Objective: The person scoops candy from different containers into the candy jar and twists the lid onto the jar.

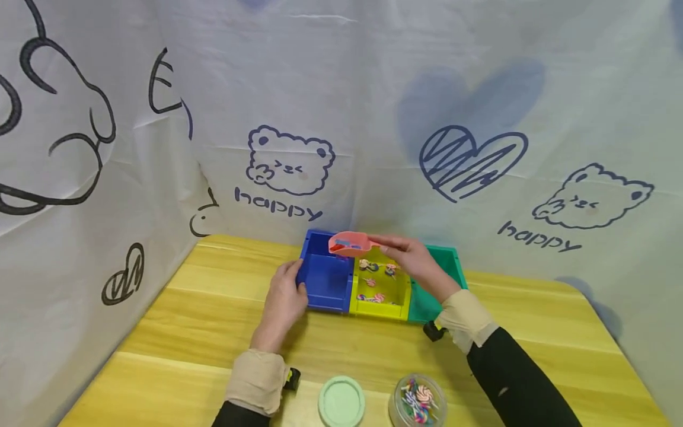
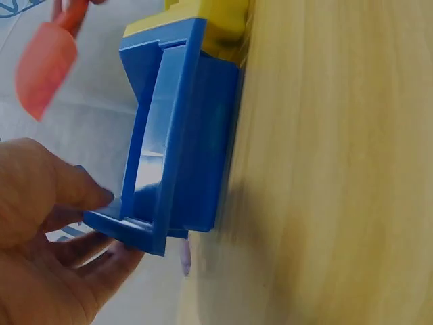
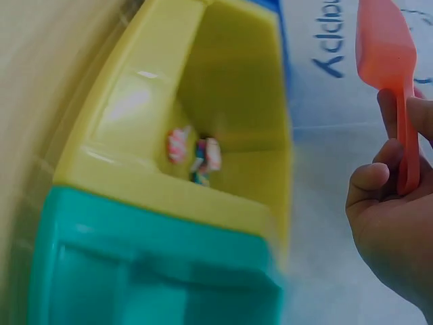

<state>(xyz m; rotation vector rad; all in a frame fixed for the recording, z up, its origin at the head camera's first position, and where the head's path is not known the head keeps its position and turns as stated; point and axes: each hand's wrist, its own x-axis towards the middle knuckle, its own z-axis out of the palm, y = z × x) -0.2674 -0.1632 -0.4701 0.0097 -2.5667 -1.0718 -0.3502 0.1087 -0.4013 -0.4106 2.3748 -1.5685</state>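
My right hand [image 1: 408, 258] grips the handle of a pink scoop [image 1: 349, 244], held above the line between the blue bin [image 1: 326, 279] and the yellow bin [image 1: 400, 296]. Small blue and red pieces lie in the scoop; their kind is too small to tell. Several lollipop-shaped charms [image 1: 379, 297] lie in the yellow bin. My left hand [image 1: 283, 299] holds the outer side wall of the blue bin, with the thumb at the rim and the fingers outside, as the left wrist view shows. The right wrist view shows the scoop's handle [image 3: 408, 142] between thumb and fingers.
A green bin [image 1: 448, 267] adjoins the yellow one on the right. Nearer on the wooden table [image 1: 187, 332] are a pale green lid [image 1: 341, 402] and a clear jar [image 1: 395, 409] of colourful charms. A white sheet with drawings hangs close behind the bins.
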